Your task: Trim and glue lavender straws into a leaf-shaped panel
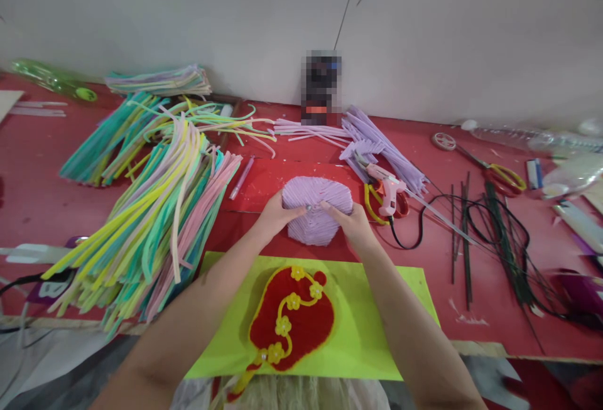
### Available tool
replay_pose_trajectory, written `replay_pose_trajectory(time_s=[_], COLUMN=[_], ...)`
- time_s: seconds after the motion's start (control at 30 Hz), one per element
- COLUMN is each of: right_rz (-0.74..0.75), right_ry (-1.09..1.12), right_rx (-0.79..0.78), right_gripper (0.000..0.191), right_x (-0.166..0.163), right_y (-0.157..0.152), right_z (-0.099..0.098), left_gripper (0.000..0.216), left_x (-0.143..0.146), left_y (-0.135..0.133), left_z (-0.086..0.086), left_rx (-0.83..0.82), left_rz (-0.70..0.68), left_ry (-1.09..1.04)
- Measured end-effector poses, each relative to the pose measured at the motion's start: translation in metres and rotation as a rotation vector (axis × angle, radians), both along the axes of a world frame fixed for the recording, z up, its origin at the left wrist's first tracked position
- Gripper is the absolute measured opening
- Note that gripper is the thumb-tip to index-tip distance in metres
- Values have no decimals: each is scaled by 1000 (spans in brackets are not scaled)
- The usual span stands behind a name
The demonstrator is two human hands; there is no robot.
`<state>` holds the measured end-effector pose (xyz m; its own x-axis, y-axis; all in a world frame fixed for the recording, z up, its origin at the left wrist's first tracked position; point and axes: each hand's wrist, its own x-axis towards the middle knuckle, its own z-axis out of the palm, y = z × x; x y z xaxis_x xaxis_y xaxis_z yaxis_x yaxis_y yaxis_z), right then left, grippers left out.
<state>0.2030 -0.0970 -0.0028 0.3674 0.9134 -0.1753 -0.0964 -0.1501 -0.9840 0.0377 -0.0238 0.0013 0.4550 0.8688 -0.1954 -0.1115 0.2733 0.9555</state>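
A rounded lilac panel made of pipe cleaners [316, 225] laid side by side is held up over the red table. My left hand [282, 212] grips its left edge, thumb pressed on the front. At the right edge, my right hand [351, 218] holds it the same way, and the two thumbs come near each other at the middle. The fingers behind the panel are hidden. Closer to me lies a red fan-shaped piece [296, 319] with a yellow border and yellow flowers, on a lime-green sheet [372, 309].
Bundles of multicoloured pipe cleaners [155, 209] spread over the left side. Right of the panel sit a pink glue gun [390, 191], scissors [504, 178] and lilac stems [384, 149]. A black cord [414, 243] loops between them and dark green stems [506, 247]. A purple pen [242, 178] lies left.
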Motion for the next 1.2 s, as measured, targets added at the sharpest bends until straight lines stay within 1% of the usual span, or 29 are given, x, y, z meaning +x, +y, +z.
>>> replay_pose_trajectory(time_s=[0.3, 0.43, 0.53, 0.63, 0.77, 0.87, 1.0, 1.1, 1.2], right_rz=[6, -20, -124, -201, -206, -199, -177, -199, -251], right_ry=[0, 10, -2, -8, 26, 33, -9, -44, -81], right_rx=[1, 27, 75, 113, 113, 115, 174, 213, 234], right_gripper=[36, 36, 36, 36, 37, 37, 39, 40, 40], right_x=[0, 0, 2, 5, 7, 7, 7, 9, 12], right_y=[-1, 0, 2, 3, 3, 3, 5, 6, 6], right_z=[3, 0, -1, -1, 1, 2, 4, 4, 4], left_gripper=[57, 52, 52, 52, 53, 56, 58, 54, 45], left_x=[1, 1, 2, 1, -1, -1, -2, -2, -1], left_y=[-1, 1, 3, 4, 3, 4, 5, 4, 3], left_z=[3, -2, -6, -8, -8, -9, -9, -6, -2], left_rx=[-96, -43, -31, -38, 13, 40, 49, -8, -140], left_rz=[7, 5, -21, -53, -22, 0, 27, 9, -6], left_ry=[-44, -72, -105, -40, 47, 58, 58, 34, -66])
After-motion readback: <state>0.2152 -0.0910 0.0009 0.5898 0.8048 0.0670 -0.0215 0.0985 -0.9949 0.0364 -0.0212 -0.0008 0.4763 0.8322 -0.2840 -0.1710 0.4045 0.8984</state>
